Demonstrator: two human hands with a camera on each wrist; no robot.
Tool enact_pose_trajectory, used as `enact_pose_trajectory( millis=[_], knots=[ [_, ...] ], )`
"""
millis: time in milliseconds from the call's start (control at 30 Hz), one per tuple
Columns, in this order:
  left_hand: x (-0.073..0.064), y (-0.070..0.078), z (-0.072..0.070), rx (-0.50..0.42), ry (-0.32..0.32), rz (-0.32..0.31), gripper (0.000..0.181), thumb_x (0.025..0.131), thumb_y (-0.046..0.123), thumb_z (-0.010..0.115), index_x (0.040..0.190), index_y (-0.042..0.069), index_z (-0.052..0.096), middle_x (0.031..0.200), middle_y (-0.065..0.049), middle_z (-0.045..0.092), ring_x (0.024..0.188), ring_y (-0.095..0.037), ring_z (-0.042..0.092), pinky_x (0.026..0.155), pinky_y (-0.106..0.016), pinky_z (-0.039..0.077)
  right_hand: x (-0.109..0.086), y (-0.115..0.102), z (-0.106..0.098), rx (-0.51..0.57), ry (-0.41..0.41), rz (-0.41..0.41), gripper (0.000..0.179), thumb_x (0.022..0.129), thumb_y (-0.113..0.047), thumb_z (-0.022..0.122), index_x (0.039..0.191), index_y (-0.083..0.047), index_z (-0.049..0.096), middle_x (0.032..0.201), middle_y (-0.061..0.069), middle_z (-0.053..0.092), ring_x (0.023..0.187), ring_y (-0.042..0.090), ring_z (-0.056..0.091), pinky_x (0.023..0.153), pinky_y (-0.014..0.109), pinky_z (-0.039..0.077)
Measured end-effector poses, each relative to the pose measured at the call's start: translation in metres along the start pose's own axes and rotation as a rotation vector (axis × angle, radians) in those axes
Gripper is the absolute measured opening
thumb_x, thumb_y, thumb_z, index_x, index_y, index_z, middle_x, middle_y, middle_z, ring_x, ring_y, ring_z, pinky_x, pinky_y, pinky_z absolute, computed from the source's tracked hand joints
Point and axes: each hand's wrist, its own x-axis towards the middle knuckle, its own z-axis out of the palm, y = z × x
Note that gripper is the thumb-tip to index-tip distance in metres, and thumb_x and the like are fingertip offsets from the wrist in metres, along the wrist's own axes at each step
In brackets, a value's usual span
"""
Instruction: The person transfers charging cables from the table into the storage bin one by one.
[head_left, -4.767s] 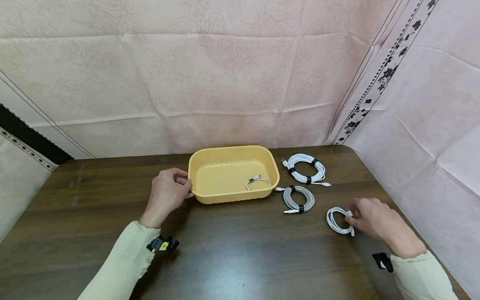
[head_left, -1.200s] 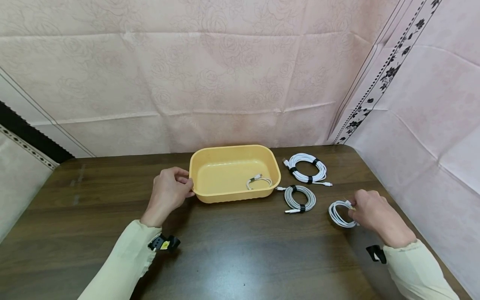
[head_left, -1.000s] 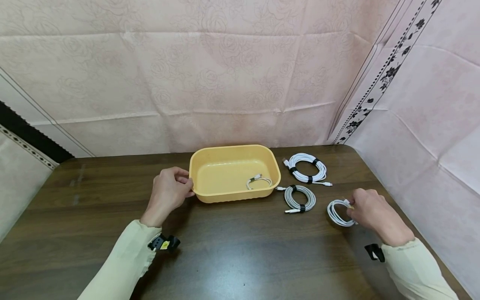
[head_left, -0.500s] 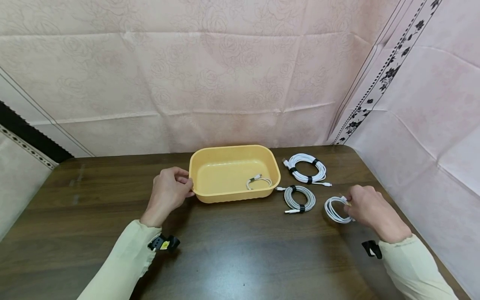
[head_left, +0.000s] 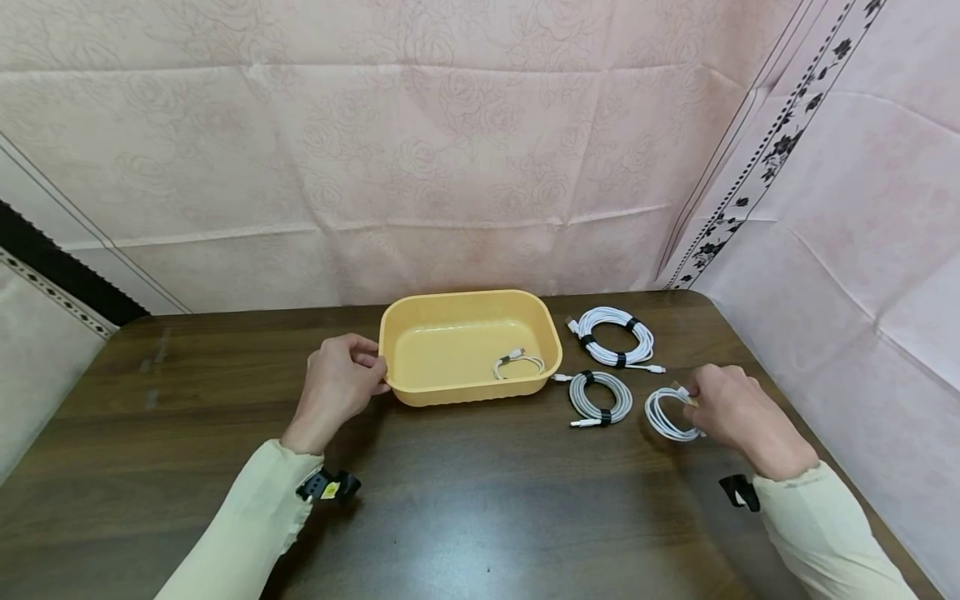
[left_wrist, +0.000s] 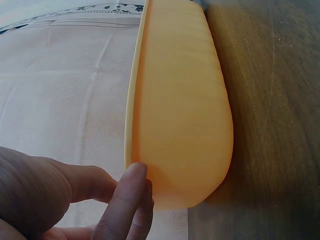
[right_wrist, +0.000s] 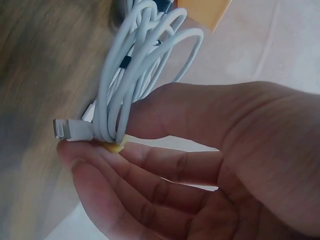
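Note:
A coiled white charging cable (head_left: 663,419) hangs from my right hand (head_left: 738,414), pinched between thumb and fingers. In the right wrist view its loops (right_wrist: 117,85) rise above the thumb, and a metal-tipped plug (right_wrist: 72,130) sticks out past the fingertips; a yellow bit shows under the loops. My left hand (head_left: 337,382) grips the left end of a yellow plastic basin (head_left: 450,390) by its rim; in the left wrist view the fingers (left_wrist: 132,182) meet the rim corner. Inside the basin lies a small coiled white cable (head_left: 517,360).
Two more coiled cables lie on the wooden table (head_left: 450,500) right of the basin: a large white one (head_left: 641,342) behind and a grey one (head_left: 618,396) in front, both with black ties. A pale patterned cloth (head_left: 420,167) stands behind and at the right.
The right hand has lifted the coiled charging cable slightly and carried it a little leftward and away from me. The left hand and the basin stay where they were.

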Motion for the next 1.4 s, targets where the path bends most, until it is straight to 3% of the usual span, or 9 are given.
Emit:
enact_pose_trajectory(
  millis=[400, 1033, 1200, 1400],
  knots=[
    [-0.001, 0.002, 0.001, -0.008, 0.002, -0.004, 0.033, 0.093, 0.011, 0.061, 0.122, -0.006, 0.064, 0.101, -0.02, 0.072, 0.066, -0.009, 0.072, 0.06, -0.023, 0.062, 0.003, -0.003, -0.003, 0.011, -0.009, -0.001, 0.006, 0.08, -0.007, 0.062, 0.075, -0.009, 0.063, 0.066, 0.001, 0.05, 0.059, 0.018, 0.047, 0.05, 0.029, 0.035],
    [0.0, -0.001, 0.001, -0.016, -0.015, -0.014, 0.033, 0.095, 0.012, 0.06, 0.123, -0.005, 0.063, 0.103, -0.02, 0.071, 0.068, -0.012, 0.073, 0.074, -0.037, 0.066, 0.009, -0.013, -0.006, 0.011, 0.007, -0.03, 0.011, 0.081, -0.005, 0.061, 0.072, -0.01, 0.063, 0.064, 0.0, 0.048, 0.056, 0.017, 0.046, 0.048, 0.029, 0.034],
    [0.0, -0.001, -0.001, -0.024, -0.02, -0.019, 0.033, 0.096, 0.012, 0.06, 0.124, -0.005, 0.062, 0.104, -0.021, 0.071, 0.069, -0.013, 0.073, 0.075, -0.038, 0.066, 0.01, -0.014, -0.007, 0.011, 0.003, -0.027, 0.009, 0.081, -0.006, 0.061, 0.073, -0.009, 0.065, 0.065, 0.001, 0.049, 0.057, 0.018, 0.046, 0.048, 0.029, 0.034],
    [0.0, 0.0, -0.001, -0.023, -0.024, -0.022, 0.034, 0.094, 0.011, 0.06, 0.124, -0.005, 0.063, 0.102, -0.019, 0.071, 0.067, -0.011, 0.072, 0.067, -0.03, 0.065, 0.011, -0.015, -0.007, 0.009, 0.012, -0.043, 0.014, 0.08, -0.006, 0.062, 0.068, -0.012, 0.06, 0.063, -0.001, 0.046, 0.057, 0.018, 0.045, 0.048, 0.029, 0.033]
  ],
)
